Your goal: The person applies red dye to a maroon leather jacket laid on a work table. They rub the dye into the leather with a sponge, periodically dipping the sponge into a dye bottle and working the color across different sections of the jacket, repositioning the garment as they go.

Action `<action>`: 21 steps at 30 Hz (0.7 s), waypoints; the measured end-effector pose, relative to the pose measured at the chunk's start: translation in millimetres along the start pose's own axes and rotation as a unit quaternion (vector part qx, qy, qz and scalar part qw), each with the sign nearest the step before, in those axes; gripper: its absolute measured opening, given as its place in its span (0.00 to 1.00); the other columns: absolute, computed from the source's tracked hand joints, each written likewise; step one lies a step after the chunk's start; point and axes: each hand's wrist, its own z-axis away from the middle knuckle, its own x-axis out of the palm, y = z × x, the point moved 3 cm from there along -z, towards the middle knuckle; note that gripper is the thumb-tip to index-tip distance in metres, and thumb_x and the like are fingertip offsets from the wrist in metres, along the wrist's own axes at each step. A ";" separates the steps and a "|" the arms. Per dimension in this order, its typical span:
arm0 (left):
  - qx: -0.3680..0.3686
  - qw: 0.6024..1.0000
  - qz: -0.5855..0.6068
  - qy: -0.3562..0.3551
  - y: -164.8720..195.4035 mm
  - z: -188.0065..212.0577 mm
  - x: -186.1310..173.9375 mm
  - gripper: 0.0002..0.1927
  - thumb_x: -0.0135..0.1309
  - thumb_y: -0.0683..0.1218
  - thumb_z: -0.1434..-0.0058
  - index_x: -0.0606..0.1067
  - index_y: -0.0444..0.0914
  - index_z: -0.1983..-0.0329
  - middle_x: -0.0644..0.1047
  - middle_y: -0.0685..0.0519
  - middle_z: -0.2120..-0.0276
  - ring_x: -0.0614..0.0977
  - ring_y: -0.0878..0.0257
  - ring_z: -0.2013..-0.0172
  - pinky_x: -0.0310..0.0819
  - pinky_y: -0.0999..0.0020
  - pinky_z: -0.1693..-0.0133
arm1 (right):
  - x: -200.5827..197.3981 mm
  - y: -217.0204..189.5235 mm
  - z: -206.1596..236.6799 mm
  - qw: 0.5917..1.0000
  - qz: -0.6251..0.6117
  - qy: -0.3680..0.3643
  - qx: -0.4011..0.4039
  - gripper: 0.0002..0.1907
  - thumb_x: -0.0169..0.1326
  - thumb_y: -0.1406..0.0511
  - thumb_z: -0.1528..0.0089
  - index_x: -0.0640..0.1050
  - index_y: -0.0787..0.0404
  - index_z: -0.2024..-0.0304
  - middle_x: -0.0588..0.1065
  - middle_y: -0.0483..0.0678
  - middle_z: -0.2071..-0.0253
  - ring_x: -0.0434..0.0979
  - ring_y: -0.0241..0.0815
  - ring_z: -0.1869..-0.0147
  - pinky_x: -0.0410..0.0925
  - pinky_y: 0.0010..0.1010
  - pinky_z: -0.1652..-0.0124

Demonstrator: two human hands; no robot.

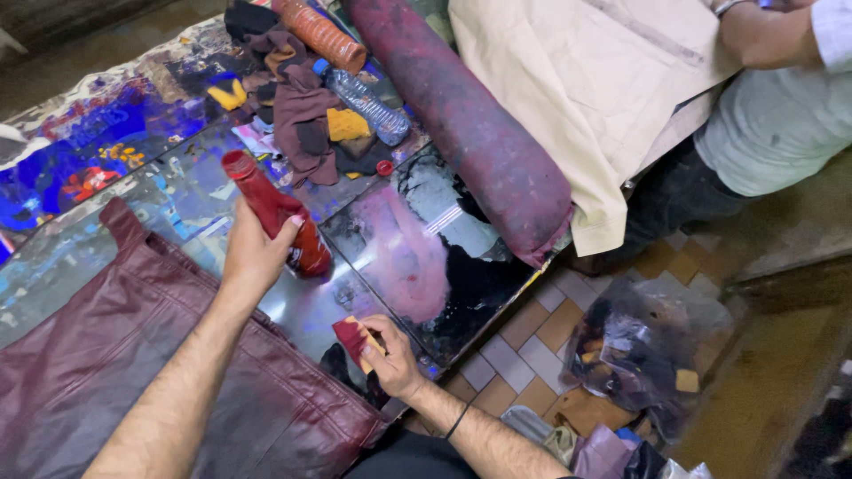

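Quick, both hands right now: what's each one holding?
Left hand: closed around a red bottle, held over the worktable.
Right hand: fingers pinching a dark-red stained sponge.

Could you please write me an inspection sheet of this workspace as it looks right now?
Surface: glossy table smeared with pink, blue and black stains.
Job's things: red bottle tilted over the table; dark red sponge; maroon leather garment on the table at left.
Clutter: heap of rags, clear plastic bottle, stained roll, plastic bag of scraps on the tiled floor.
Grippers: left hand grips the bottle; right hand pinches the sponge.
Cables: nothing seen.
Surroundings: another person beside cream fabric.
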 end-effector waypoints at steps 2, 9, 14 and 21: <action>0.019 1.000 -0.024 0.005 -3.9 -0.7 1.0 0.28 0.63 0.49 0.37 0.66 0.32 0.41 0.78 0.40 0.53 0.82 0.47 0.52 0.74 0.54 0.49 | 1.2 -1.6 -0.7 1.000 0.003 0.004 -0.007 0.20 0.51 0.62 0.35 0.72 0.66 0.44 0.76 0.57 0.47 0.79 0.54 0.47 0.71 0.38 0.45; 0.047 0.992 -0.113 -0.021 -27.6 -1.5 2.3 0.25 0.63 0.53 0.34 0.71 0.32 0.43 0.76 0.36 0.51 0.81 0.40 0.50 0.73 0.49 0.48 | 4.2 -10.8 -2.6 0.999 0.012 0.018 -0.031 0.17 0.53 0.64 0.30 0.71 0.63 0.41 0.75 0.56 0.45 0.78 0.53 0.44 0.71 0.38 0.43; -0.028 0.987 -0.155 -0.021 -43.3 -8.5 7.4 0.33 0.65 0.57 0.36 0.66 0.28 0.43 0.79 0.33 0.56 0.82 0.37 0.56 0.74 0.47 0.53 | 2.2 -15.3 -4.7 1.000 0.018 0.011 -0.017 0.18 0.52 0.63 0.29 0.71 0.62 0.40 0.74 0.55 0.47 0.77 0.49 0.46 0.71 0.35 0.46; 0.003 0.988 -0.155 -0.007 -46.6 -9.2 12.7 0.33 0.66 0.57 0.38 0.66 0.29 0.46 0.79 0.34 0.59 0.82 0.38 0.57 0.74 0.47 0.55 | 1.2 -16.1 -5.9 1.000 0.014 0.006 -0.005 0.18 0.53 0.61 0.28 0.71 0.62 0.39 0.74 0.55 0.46 0.77 0.48 0.47 0.70 0.33 0.48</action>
